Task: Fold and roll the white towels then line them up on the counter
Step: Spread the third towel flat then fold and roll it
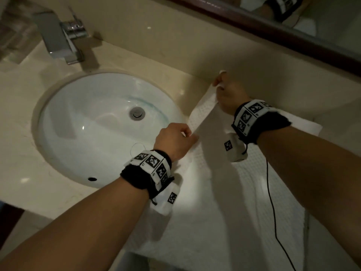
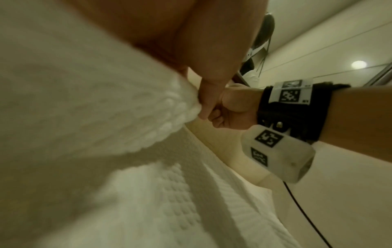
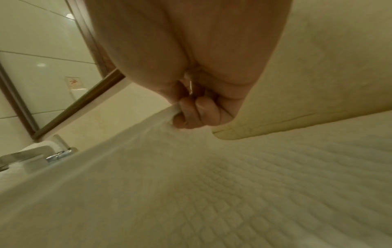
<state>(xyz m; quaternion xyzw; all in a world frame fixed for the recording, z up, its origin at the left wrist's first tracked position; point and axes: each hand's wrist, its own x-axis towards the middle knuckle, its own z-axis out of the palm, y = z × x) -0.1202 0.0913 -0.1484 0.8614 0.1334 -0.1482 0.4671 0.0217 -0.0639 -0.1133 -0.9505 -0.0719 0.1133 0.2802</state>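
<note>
Left hand (image 1: 175,138) and right hand (image 1: 228,94) each pinch the white towel's (image 1: 224,192) lifted edge beside the sink (image 1: 64,118).

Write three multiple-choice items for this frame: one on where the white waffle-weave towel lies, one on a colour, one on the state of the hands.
1. Where does the white waffle-weave towel lie?
A. Inside the basin
B. On the beige counter, right of the white oval sink
C. Draped over the tap

2. What colour are the wrist straps?
A. Red
B. Black
C. Yellow

3. What are the left hand and the right hand doing?
A. Both pinch the towel's lifted edge
B. Both lie flat on the counter
C. Only one touches the towel

Key: 1 B, the head view shows the towel spread beside the sink; 2 B, both straps are black under white marker tags; 3 A, each wrist view shows fingers curled on the edge.
</note>
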